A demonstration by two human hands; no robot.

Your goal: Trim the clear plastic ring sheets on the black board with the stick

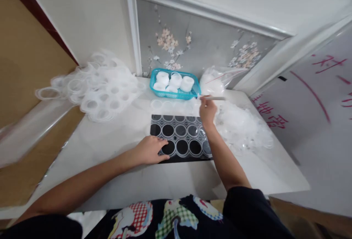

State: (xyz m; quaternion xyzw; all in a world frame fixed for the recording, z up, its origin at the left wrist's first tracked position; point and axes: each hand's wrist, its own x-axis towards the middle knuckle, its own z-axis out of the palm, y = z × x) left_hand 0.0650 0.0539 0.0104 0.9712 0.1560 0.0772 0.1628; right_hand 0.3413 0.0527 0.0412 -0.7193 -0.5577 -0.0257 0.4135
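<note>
A black mat (178, 138) lies on the white table (115, 147) with a clear plastic sheet of round rings on it. My left hand (150, 150) rests flat on the mat's near left corner, fingers stretched out, pressing the sheet. My right hand (208, 109) is raised past the mat's far right corner, closed on a thin white stick-like tool (213, 98) that points sideways near the blue basket (192, 93). The basket holds a few white rolls (176, 80).
A big heap of clear ring sheets (99, 84) covers the table's far left. Loose clear plastic pieces (242, 127) pile at the right, with a plastic bag (217, 79) behind. A flower-patterned panel stands at the back, and a whiteboard with red writing (316, 96) stands at the right.
</note>
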